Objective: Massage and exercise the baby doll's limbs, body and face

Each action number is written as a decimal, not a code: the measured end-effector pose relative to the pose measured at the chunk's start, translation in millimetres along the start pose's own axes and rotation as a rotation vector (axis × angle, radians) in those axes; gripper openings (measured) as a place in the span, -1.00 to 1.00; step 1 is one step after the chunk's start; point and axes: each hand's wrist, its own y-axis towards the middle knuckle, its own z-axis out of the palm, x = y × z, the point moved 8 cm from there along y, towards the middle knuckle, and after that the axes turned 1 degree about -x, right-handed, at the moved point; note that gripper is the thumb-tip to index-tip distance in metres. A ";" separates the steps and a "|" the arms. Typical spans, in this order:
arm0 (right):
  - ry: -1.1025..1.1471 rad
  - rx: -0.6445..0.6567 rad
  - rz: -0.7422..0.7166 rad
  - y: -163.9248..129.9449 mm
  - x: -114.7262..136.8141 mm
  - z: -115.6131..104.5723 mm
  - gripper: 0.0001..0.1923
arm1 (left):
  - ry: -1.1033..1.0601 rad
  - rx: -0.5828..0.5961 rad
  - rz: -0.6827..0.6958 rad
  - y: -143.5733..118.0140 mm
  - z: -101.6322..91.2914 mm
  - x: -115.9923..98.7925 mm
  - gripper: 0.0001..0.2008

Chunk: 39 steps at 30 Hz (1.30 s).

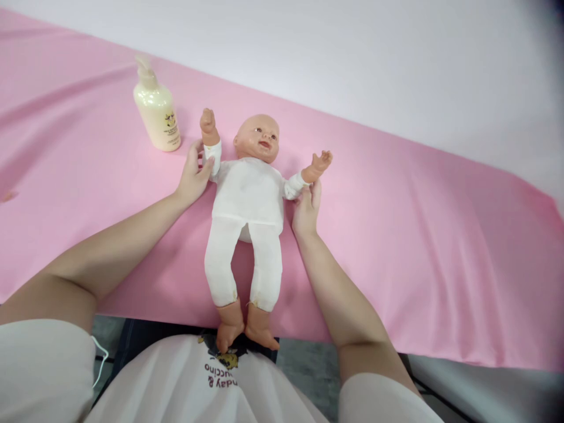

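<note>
A baby doll (249, 191) with a white cloth body lies face up, its head toward the far side and its feet over the near table edge. On the left, my left hand (195, 173) is closed around the doll's white-sleeved arm, just below its plastic forearm. My right hand (307, 210) grips the doll's other arm from below, at the sleeve near the wrist. Parts of the fingers on both hands are hidden behind the doll's arms. Both doll arms are raised outward.
A pale yellow pump bottle (158, 114) stands upright left of the doll's head. Pink cloth (396, 235) with folds covers the table. Behind it rises a white wall (352, 53). Grey floor (308, 367) shows below the near edge.
</note>
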 end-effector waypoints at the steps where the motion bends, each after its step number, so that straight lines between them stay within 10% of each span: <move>1: 0.001 -0.007 -0.002 -0.1 0.7 -0.3 -0.40 | -0.006 -0.001 0.001 -0.2 0.1 0.0 -0.35; 39: -0.359 0.261 -0.200 -5.3 18.1 21.3 -0.40 | 0.379 0.240 0.163 -10.0 23.2 -39.5 -0.47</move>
